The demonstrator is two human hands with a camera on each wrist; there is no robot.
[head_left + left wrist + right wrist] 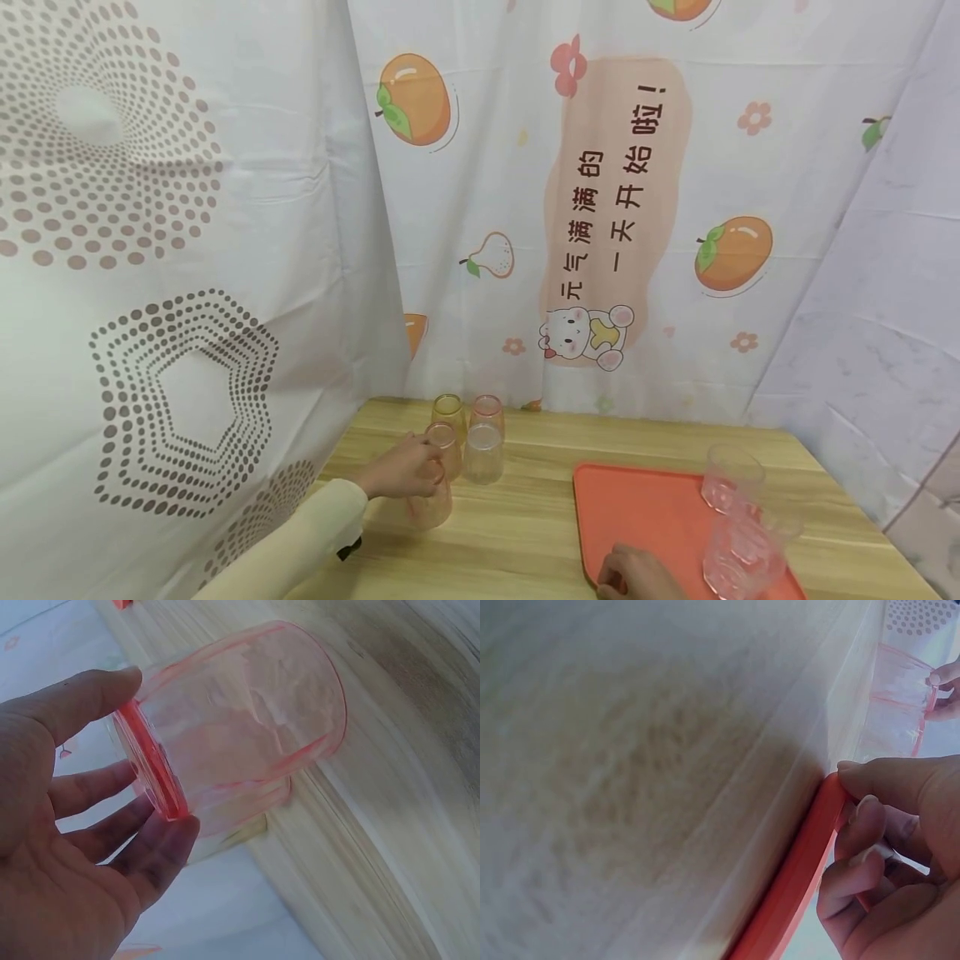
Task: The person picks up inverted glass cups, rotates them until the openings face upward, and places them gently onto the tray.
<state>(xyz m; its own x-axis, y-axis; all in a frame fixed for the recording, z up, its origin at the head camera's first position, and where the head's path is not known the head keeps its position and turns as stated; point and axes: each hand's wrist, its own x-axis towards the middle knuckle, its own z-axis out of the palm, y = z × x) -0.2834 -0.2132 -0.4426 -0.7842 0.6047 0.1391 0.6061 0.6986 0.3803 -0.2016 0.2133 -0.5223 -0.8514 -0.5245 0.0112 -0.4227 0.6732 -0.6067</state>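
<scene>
My left hand [401,471] grips a pink see-through cup [431,500] that stands at the left of the wooden table [517,533]. In the left wrist view the thumb and fingers of that hand [157,754] curl round the thick base of the pink cup [247,720]. My right hand [637,575] holds the near left edge of an orange tray [645,508]. Seen from the right wrist, the thumb and fingers of this hand [855,802] pinch the tray's rim [802,877]. Two clear pinkish cups [731,479] [746,546] stand on the tray's right side.
Behind the held cup stand a yellow cup [448,412], a pink cup [487,414], a clear cup [483,454] and an orange-tinted cup [446,442]. Patterned curtains [600,208] close off the table at the back and both sides.
</scene>
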